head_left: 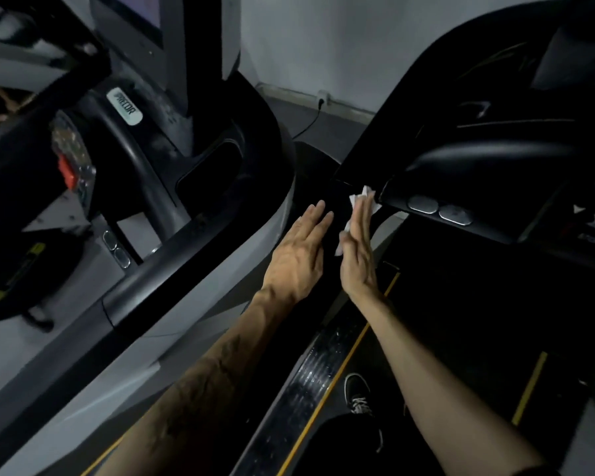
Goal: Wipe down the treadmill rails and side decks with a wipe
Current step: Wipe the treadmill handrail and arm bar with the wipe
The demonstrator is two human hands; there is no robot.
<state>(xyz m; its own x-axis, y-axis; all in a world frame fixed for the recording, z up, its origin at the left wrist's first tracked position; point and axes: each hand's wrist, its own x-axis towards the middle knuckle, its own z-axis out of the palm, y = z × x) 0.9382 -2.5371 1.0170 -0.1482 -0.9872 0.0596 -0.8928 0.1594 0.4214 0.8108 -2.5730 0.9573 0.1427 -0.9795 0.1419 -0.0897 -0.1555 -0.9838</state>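
Note:
A white wipe (358, 201) lies flat under my right hand (358, 249), whose straight fingers press it against the dark treadmill rail (344, 201) near the console's lower corner. Only the wipe's edges show around the fingers. Just to the left, my left hand (299, 249) is stretched out flat with straight fingers and holds nothing; whether it touches the rail I cannot tell. The ribbed side deck (306, 389) with its yellow stripe runs below my forearms, beside the black belt (461, 321).
A second treadmill's black handrail (172, 266) and grey side panel (124, 355) run along the left. Two silver pulse sensors (440, 209) sit on the handle to the right. A shoe (358, 393) stands on the belt's edge. A power cable (310, 121) trails on the floor.

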